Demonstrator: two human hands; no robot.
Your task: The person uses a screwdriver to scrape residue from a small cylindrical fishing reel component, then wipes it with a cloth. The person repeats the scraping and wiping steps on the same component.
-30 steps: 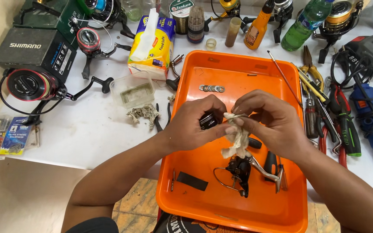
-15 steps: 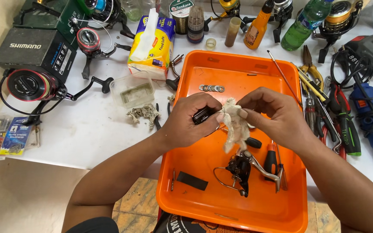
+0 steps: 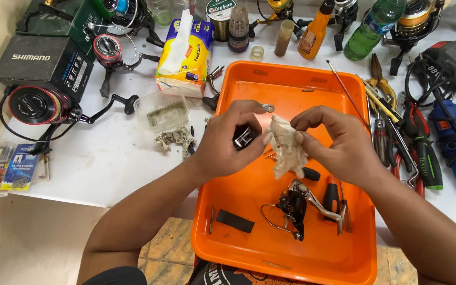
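holding black reel part (image 3: 245,138) in left hand (image 3: 227,142) (right hand (image 3: 339,141) pinches rag (image 3: 286,145))

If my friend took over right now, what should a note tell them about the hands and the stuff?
Left hand: grips a small black reel part.
Right hand: pinches a crumpled, dirty tissue beside that part.
Both are held above the orange tray.
In the tray: the stripped reel body with its silver handle arm, a flat black piece.
Done: reel taken apart.
Left: the part remains in hand; the reel is not reassembled.
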